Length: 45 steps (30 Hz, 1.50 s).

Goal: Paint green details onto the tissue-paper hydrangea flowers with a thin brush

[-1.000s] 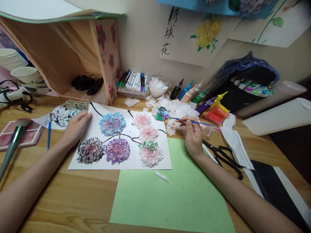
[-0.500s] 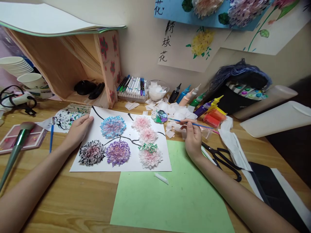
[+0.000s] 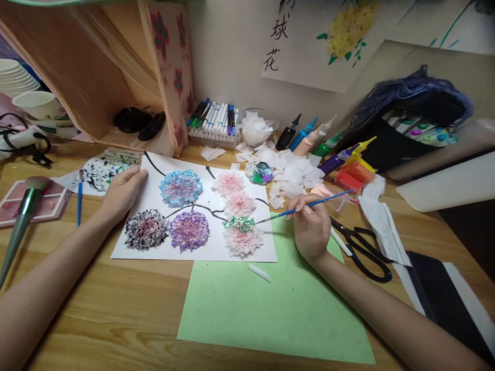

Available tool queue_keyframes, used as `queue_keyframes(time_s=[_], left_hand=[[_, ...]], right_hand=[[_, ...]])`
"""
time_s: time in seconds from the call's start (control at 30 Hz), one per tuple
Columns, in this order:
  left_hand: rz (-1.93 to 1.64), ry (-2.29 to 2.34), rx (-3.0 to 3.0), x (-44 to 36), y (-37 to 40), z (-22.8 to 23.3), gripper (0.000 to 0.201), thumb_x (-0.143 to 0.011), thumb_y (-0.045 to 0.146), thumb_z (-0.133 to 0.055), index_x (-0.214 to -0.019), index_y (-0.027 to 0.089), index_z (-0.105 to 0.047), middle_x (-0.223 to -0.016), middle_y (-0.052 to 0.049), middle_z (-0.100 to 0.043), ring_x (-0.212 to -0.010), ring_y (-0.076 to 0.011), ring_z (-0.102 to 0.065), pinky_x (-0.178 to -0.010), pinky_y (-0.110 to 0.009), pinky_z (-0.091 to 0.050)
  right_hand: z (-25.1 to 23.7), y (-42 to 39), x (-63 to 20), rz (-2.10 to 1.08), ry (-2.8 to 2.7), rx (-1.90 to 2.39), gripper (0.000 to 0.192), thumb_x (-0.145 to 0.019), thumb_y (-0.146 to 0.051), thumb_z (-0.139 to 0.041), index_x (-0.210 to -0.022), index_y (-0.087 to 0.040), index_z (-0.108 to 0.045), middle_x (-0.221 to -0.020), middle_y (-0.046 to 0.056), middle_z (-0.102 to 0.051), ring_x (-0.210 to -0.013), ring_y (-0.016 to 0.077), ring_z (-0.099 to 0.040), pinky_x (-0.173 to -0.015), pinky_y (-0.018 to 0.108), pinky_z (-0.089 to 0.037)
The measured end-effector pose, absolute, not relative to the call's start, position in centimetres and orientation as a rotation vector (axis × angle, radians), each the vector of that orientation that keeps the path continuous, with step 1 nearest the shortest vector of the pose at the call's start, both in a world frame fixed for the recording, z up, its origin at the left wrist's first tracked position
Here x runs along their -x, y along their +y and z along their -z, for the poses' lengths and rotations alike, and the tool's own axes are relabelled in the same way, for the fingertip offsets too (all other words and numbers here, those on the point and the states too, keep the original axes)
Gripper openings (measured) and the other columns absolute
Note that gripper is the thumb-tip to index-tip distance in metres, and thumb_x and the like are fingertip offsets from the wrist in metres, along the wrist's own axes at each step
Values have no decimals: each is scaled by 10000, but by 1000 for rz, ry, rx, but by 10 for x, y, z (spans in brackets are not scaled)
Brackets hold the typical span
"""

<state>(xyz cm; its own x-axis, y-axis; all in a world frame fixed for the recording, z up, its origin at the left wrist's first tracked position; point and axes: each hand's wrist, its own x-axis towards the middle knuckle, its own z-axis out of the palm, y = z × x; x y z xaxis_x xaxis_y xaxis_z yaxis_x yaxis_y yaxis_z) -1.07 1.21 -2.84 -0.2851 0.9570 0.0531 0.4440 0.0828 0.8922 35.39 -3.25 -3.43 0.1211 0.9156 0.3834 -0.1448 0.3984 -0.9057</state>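
Observation:
My left hand [image 3: 124,193] grips the left edge of a white sheet of paper [image 3: 218,247], thumb on top. Pinched in my right hand [image 3: 311,232] is a thin blue paintbrush [image 3: 328,198], its tip pointing left at the lowest pink tissue flower [image 3: 244,242]. That flower has green paint [image 3: 238,223] along its top, close to the brush tip; whether they touch I cannot tell. Also on the sheet are a blue-edged flower [image 3: 181,188], a black-edged flower [image 3: 146,230], a purple-edged flower [image 3: 189,230] and two pink ones, among painted black branches.
Behind the sheet lie a small paint palette [image 3: 259,172] and scattered tissue pieces [image 3: 296,167]. Several paint bottles [image 3: 305,135] stand behind them. Black-handled scissors [image 3: 363,247] are right of my right wrist. Green paper [image 3: 270,314] lies in front; a large brush [image 3: 29,216] is at left.
My right hand has brought the paintbrush from the palette down and left to the lowest pink flower. The view has tilted downward. My left hand keeps its hold on the sheet.

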Motion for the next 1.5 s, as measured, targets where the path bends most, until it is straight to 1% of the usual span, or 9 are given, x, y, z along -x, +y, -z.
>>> queue_keyframes(time_s=[0.1, 0.27, 0.4, 0.53, 0.8, 0.93, 1.1, 1.4, 1.5], left_hand=[[-1178, 1749, -1280, 11, 12, 30, 425, -711, 471, -581, -960, 141, -679, -744, -7, -652, -646, -173, -551, -609, -251, -423], [-1218, 1710, -1266, 11, 13, 32, 389, -717, 434, -597, -951, 138, -690, -742, -1, -654, -644, -161, -557, -630, -241, -414], [-1215, 1696, -1252, 11, 13, 32, 400, -724, 435, -595, -977, 139, -688, -724, 4, -653, -614, -157, -555, -617, -242, -419], [-1223, 1689, -1261, 14, 14, 34, 401, -727, 436, -601, -978, 135, -688, -733, 0, -655, -640, -161, -563, -625, -241, -420], [-1238, 1703, -1286, 12, 13, 33, 389, -716, 433, -599, -948, 134, -690, -750, 2, -650, -669, -155, -554, -638, -229, -409], [-1220, 1752, -1287, 10, 13, 30, 396, -709, 444, -584, -935, 136, -691, -728, 5, -639, -669, -160, -550, -635, -233, -405], [-1211, 1748, -1309, 12, 14, 32, 390, -715, 446, -586, -928, 138, -692, -758, -3, -645, -694, -171, -556, -632, -238, -395], [-1211, 1741, -1348, 15, 15, 34, 342, -735, 423, -576, -904, 149, -691, -782, -4, -651, -735, -178, -558, -640, -242, -392], [-1212, 1741, -1339, 15, 15, 34, 335, -732, 422, -579, -898, 151, -686, -789, -5, -655, -750, -183, -566, -639, -241, -396]], right_hand=[[36, -33, -355, -918, -1221, 803, 122, -834, -186, -459, -742, -205, -537, -659, -13, -492, -597, 132, -495, -594, 281, -367], [38, -33, -355, -929, -1277, 807, 124, -852, -204, -462, -753, -207, -536, -663, -14, -509, -589, 131, -495, -598, 285, -368], [39, -33, -356, -943, -1312, 812, 131, -861, -214, -468, -755, -208, -544, -687, -12, -516, -596, 128, -500, -605, 285, -385], [41, -33, -357, -959, -1314, 817, 126, -862, -216, -475, -764, -202, -553, -717, -5, -527, -615, 127, -512, -594, 281, -391], [41, -32, -357, -953, -1287, 833, 117, -870, -213, -478, -777, -202, -549, -716, -8, -530, -630, 125, -509, -624, 282, -385], [40, -30, -358, -930, -1263, 871, 115, -861, -223, -483, -764, -203, -540, -698, -11, -512, -619, 127, -495, -616, 282, -379], [39, -29, -359, -920, -1228, 843, 110, -851, -224, -478, -758, -205, -535, -677, -17, -490, -597, 122, -480, -591, 274, -363], [41, -29, -358, -929, -1266, 855, 102, -860, -217, -493, -775, -201, -546, -694, -19, -509, -636, 123, -526, -605, 271, -390], [40, -28, -357, -910, -1254, 883, 95, -856, -245, -501, -776, -206, -534, -700, -18, -505, -634, 126, -525, -601, 274, -399]])
